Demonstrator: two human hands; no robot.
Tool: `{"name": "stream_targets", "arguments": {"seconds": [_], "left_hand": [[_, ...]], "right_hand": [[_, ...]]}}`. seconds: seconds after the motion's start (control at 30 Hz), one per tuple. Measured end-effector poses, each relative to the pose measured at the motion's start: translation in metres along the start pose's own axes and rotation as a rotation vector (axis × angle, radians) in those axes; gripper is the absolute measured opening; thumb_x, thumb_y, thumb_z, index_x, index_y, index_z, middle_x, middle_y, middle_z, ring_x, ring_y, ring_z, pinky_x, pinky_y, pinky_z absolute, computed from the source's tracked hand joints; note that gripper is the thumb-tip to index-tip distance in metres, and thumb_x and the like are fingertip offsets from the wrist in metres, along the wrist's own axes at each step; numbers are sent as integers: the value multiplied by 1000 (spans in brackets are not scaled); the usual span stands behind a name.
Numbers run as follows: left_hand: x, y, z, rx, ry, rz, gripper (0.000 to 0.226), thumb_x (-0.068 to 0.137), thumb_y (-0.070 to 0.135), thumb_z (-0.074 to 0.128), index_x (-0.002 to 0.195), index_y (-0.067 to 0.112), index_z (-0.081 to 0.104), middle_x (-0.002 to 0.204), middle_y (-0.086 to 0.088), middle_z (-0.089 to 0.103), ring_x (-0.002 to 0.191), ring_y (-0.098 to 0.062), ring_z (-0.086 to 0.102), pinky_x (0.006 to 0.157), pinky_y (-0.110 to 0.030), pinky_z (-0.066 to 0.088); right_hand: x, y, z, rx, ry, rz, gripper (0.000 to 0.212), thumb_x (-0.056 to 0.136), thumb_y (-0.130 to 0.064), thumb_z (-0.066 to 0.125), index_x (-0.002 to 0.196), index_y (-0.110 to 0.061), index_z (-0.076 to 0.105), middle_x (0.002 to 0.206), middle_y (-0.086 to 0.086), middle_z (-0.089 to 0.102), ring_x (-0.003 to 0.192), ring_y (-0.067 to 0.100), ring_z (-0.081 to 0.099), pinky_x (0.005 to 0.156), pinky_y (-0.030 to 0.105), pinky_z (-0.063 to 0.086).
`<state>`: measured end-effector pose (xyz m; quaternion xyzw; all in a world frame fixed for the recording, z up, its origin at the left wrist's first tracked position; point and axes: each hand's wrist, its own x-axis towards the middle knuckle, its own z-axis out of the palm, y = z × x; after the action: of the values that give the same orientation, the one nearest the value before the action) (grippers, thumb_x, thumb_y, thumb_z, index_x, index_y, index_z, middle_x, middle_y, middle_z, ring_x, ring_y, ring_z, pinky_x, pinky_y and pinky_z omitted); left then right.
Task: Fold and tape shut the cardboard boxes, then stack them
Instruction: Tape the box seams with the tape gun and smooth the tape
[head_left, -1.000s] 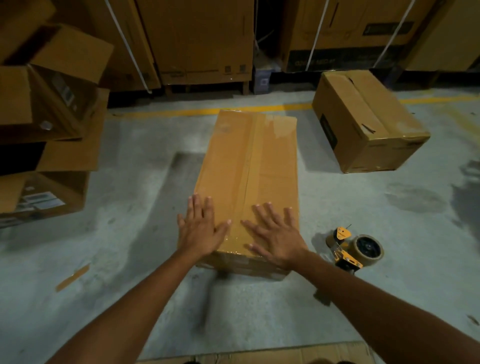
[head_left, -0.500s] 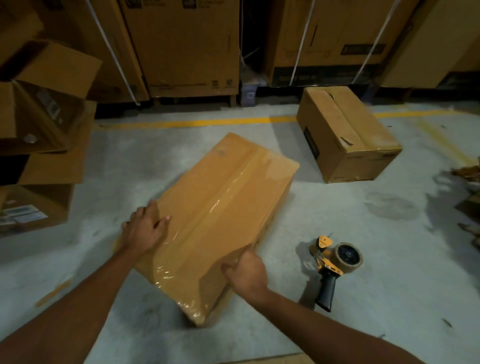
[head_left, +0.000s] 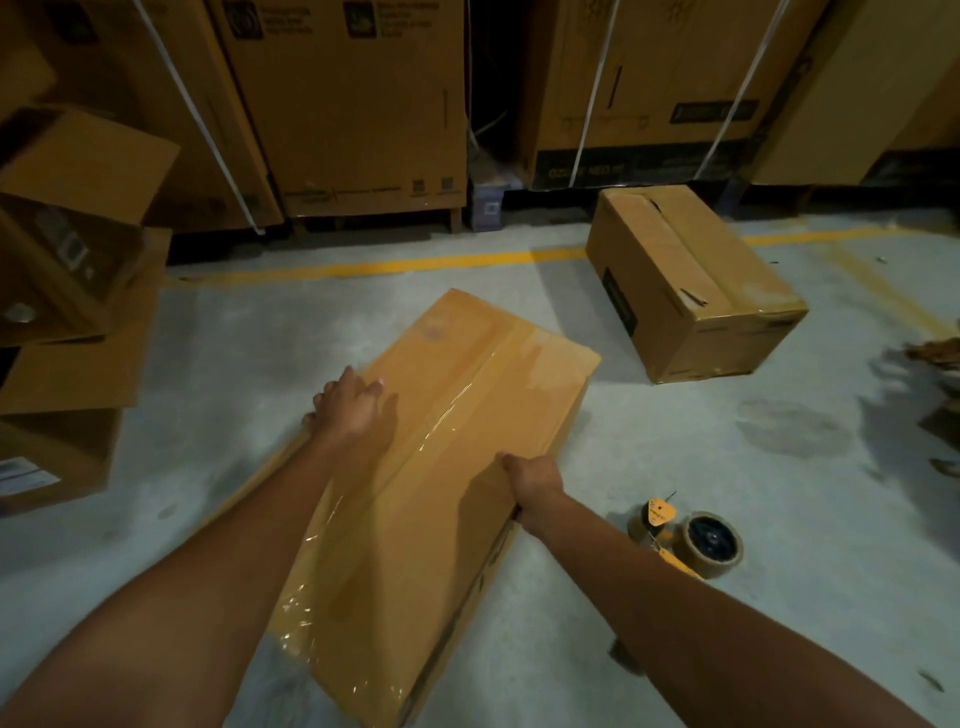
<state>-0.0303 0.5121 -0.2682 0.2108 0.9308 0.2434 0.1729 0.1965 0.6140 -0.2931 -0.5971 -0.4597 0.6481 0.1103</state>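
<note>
A long flat cardboard box (head_left: 457, 457), taped shut along its top seam, lies diagonally in front of me, its near end raised toward me. My left hand (head_left: 349, 405) grips its left long edge, fingers over the top. My right hand (head_left: 530, 480) grips the right long edge, fingers curled under the side. A second closed box (head_left: 691, 280) sits on the floor at the back right. A yellow tape dispenser (head_left: 685, 540) with a brown roll lies on the floor just right of my right forearm.
Open cardboard boxes (head_left: 72, 291) are stacked at the left. Tall strapped cartons (head_left: 353, 104) line the back wall behind a yellow floor line (head_left: 363, 267). Some debris (head_left: 935, 358) lies at the far right edge. The floor is grey concrete.
Both hands went from lying flat on the box top to gripping its long edges. The box has turned clockwise and its near end has come up closer to me.
</note>
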Motion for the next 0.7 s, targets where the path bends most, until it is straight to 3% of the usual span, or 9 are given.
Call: {"name": "stream_targets", "arguments": {"seconds": [0.1,0.2,0.3,0.33,0.43,0.53,0.6,0.67,0.7], "left_hand": [[9,13,0,32,25,-33,62,100,57,40,149,18,38,148,-20,38,135,-39,35,110,-51,26],[15,17,-6,143,39,15,63,97,64,40,142,21,48,145,-19,40,134,-40,34,110,-51,24],[16,26,-13,226,8,88,59,91,71,44,118,22,60,136,-20,43,130,-40,36,110,-52,24],[14,28,-14,258,-2,106,61,89,73,46,118,21,59,135,-20,43,129,-40,36,111,-53,24],[4,29,-6,349,-32,146,77,83,79,48,133,19,47,141,-20,38,133,-40,32,113,-58,20],[-6,34,4,440,-24,144,91,81,84,42,142,16,36,146,-18,34,137,-39,29,111,-67,18],[-10,38,8,463,-19,141,94,81,84,40,144,14,34,149,-15,34,138,-38,30,109,-70,18],[-14,39,10,471,-26,162,94,81,84,39,143,13,34,149,-12,36,137,-36,33,108,-70,20],[-17,38,10,474,-33,171,95,81,84,38,143,13,34,149,-12,37,136,-35,34,107,-69,22]], "right_hand": [[18,17,15,9,-10,55,41,79,-25,70,109,0,61,105,17,70,89,33,70,78,56,61],[-28,18,21,58,-151,217,32,88,-15,62,118,-5,59,121,16,66,98,31,69,82,47,61],[-74,24,23,170,-216,349,29,95,-10,60,123,-3,58,109,16,66,83,29,66,54,37,58],[-84,29,26,167,-228,379,27,96,-10,59,122,-3,57,106,16,65,80,28,64,52,36,56],[-108,35,25,103,-296,430,29,100,-16,53,127,-8,52,110,13,62,89,27,62,64,38,56],[-103,41,2,29,-289,427,20,100,-26,55,114,-13,59,104,11,58,89,28,59,85,45,58],[-84,42,-19,20,-150,368,35,96,-34,64,124,-14,56,106,8,53,91,31,56,84,46,56],[-62,36,-39,84,54,241,80,80,-47,79,140,-9,41,119,10,52,103,34,55,88,49,53],[-52,31,-48,92,173,190,109,67,-57,85,146,-7,30,134,16,49,112,38,54,95,52,52]]}}
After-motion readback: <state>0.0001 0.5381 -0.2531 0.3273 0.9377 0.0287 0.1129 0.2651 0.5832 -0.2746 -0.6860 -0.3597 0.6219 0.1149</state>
